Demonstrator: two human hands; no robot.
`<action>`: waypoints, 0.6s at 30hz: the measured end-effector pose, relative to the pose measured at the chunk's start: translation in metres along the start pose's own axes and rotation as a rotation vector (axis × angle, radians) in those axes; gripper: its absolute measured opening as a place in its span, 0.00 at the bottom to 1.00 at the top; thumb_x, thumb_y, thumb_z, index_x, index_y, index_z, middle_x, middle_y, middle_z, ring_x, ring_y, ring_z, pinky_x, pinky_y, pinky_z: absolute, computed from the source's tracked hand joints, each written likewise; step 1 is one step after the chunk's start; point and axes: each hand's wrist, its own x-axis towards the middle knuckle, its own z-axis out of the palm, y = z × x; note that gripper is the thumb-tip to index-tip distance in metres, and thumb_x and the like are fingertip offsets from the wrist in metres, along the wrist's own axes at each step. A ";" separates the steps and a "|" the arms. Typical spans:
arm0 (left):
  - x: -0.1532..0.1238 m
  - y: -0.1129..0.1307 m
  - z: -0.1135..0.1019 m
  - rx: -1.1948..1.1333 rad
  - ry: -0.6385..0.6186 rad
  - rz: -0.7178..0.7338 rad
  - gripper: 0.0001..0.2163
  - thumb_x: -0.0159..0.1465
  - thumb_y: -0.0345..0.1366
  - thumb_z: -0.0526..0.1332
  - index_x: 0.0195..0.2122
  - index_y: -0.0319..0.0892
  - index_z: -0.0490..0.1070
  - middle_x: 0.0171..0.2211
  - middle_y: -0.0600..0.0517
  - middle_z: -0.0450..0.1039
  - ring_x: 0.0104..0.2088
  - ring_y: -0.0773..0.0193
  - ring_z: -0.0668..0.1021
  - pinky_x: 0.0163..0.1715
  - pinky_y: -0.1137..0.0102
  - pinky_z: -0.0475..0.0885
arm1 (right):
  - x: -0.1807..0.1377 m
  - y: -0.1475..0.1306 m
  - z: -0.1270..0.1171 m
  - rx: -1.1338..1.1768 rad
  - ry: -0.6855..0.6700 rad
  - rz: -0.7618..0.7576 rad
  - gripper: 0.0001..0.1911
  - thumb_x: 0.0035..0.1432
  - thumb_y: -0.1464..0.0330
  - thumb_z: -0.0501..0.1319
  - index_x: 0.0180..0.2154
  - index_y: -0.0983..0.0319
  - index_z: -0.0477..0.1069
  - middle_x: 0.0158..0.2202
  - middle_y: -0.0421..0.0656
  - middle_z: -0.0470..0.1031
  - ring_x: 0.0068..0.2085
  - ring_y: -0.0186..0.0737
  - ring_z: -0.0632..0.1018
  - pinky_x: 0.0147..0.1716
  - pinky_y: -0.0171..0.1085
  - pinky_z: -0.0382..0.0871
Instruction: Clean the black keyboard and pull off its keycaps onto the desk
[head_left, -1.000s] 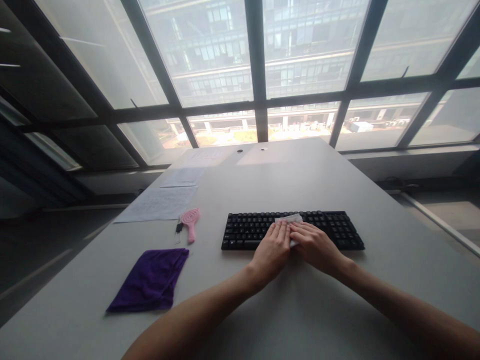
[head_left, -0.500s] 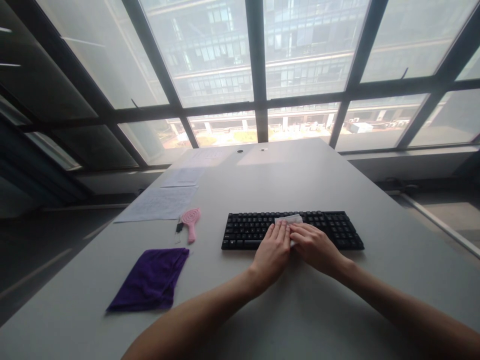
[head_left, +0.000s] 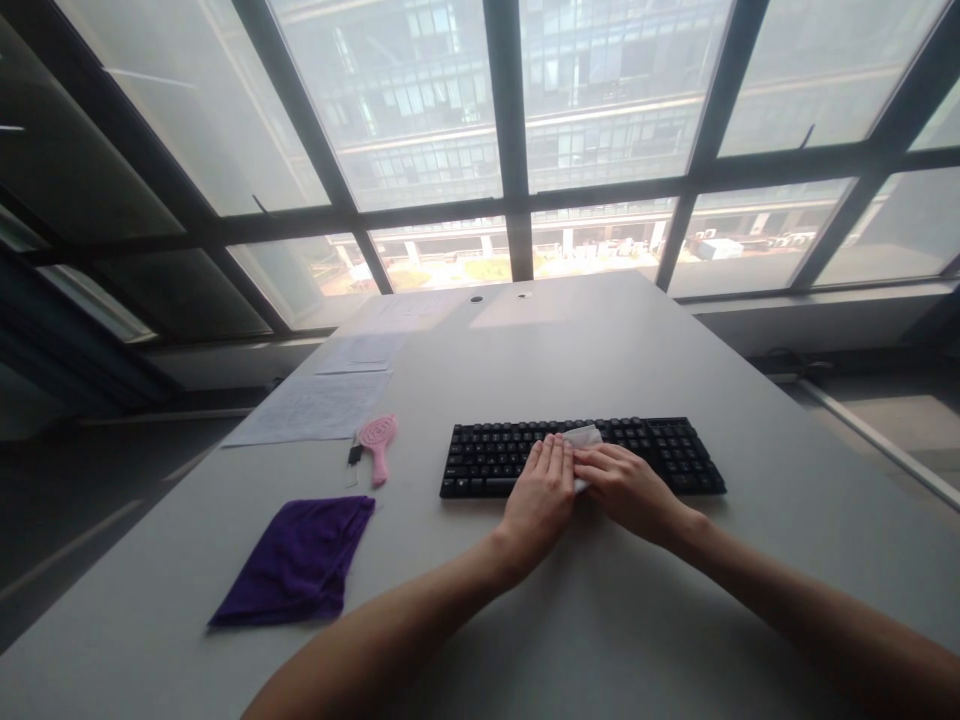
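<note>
A black keyboard point(head_left: 487, 462) lies on the white table in front of me. A folded white tissue point(head_left: 583, 436) rests on its middle keys, partly hidden beneath my fingers. My left hand point(head_left: 541, 488) lies over the lower middle of the keyboard, its fingers stretched out flat and close together, fingertips against the tissue's left edge. Beside it, touching it, my right hand point(head_left: 626, 488) has its fingers bent over the tissue and presses it to the keys. A bit of white shows under the right palm.
Left of the keyboard are a pink hairbrush point(head_left: 377, 445) and a small black-and-clear item point(head_left: 354, 457). Nearer me lies a folded purple cloth point(head_left: 292, 560). Sheets of paper point(head_left: 307, 405) run along the table's left edge. Large windows point(head_left: 600, 90) stand beyond the far end.
Both hands have shifted very slightly left on the keyboard, and the tissue has turned a little between them. The camera view has also moved slightly.
</note>
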 end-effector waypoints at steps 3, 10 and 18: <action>0.000 0.001 -0.001 0.004 0.003 0.012 0.22 0.69 0.28 0.49 0.62 0.24 0.63 0.64 0.30 0.61 0.65 0.48 0.66 0.64 0.56 0.61 | 0.000 -0.001 0.002 -0.017 -0.008 -0.006 0.10 0.62 0.77 0.58 0.40 0.62 0.76 0.42 0.47 0.80 0.43 0.44 0.78 0.49 0.44 0.72; 0.000 0.001 -0.003 -0.007 -0.002 0.017 0.22 0.70 0.30 0.49 0.62 0.24 0.63 0.63 0.29 0.62 0.65 0.47 0.65 0.64 0.56 0.61 | 0.000 -0.001 -0.007 -0.003 -0.012 -0.013 0.06 0.62 0.73 0.60 0.38 0.62 0.76 0.42 0.47 0.80 0.43 0.44 0.78 0.49 0.44 0.71; -0.003 0.003 -0.002 -0.099 0.011 0.047 0.24 0.71 0.30 0.47 0.67 0.30 0.54 0.69 0.35 0.52 0.69 0.49 0.55 0.67 0.55 0.54 | -0.003 0.014 -0.006 0.053 0.185 0.084 0.15 0.64 0.72 0.55 0.50 0.61 0.74 0.50 0.49 0.78 0.51 0.47 0.77 0.53 0.48 0.72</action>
